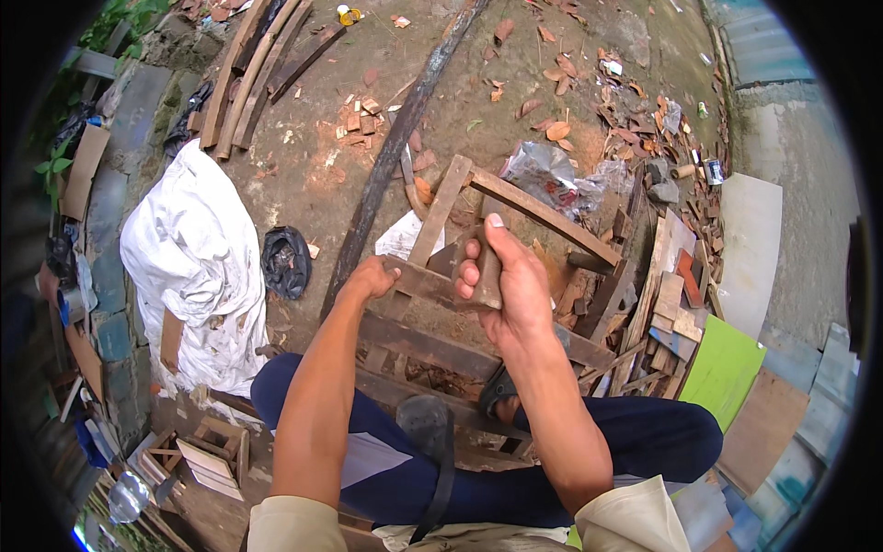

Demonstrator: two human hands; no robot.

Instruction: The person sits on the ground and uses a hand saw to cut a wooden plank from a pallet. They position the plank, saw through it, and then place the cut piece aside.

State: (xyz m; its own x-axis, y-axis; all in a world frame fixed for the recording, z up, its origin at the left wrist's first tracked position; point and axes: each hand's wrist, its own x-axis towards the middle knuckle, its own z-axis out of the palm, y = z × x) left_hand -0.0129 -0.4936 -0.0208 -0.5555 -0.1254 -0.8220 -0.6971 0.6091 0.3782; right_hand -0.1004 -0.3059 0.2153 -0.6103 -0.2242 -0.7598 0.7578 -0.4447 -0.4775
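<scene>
My right hand (pixel 513 281) is closed around a brown wooden block (pixel 487 287), with the thumb laid along its upper end. The block is raised over a wooden frame (pixel 438 213) built of brown slats, which lies between my legs. My left hand (pixel 371 278) grips the frame's left end, where two slats meet; its fingertips are partly hidden. Beyond the frame lie a sickle-like tool (pixel 410 179) with a wooden handle and a sheet of white paper (pixel 401 236).
A white sack (pixel 193 248) and a black plastic bag (pixel 286 262) sit at left. A long dark pole (pixel 395 138) crosses the ground. Wood scraps (pixel 670 299) and a green board (pixel 724 368) lie at right. Long timbers (pixel 253 78) rest at far left.
</scene>
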